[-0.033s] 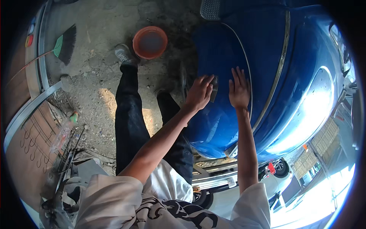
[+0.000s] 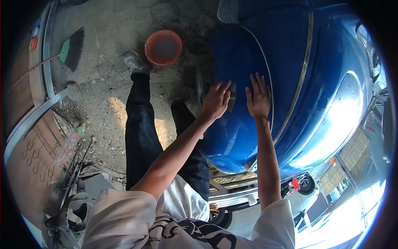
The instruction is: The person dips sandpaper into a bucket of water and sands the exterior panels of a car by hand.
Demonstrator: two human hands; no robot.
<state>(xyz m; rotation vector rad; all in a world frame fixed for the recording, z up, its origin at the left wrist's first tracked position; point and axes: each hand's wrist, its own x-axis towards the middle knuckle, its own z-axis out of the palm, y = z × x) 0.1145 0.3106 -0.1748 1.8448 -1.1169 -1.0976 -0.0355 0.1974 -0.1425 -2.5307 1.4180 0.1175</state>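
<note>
Left hand [image 2: 214, 101] and right hand [image 2: 259, 97] on a blue car [image 2: 286, 83].
The left hand pinches a thin grey pad [image 2: 232, 96] against the car, likely so it can't slip. Just beside it, the right hand lies flat, fingers a bit spread, maybe for balance. The red tub [image 2: 163, 61] sits by a shoe [image 2: 133, 62], perhaps to be near.

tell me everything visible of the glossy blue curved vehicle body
The glossy blue, curved vehicle body looks like painted metal and fills much of the view's right half. A thin pale line and a wider metallic-looking strip run along it; glare whitens its lower right. The right hand lies open on it, and the left hand seems to press a flat greyish piece against it.
</note>
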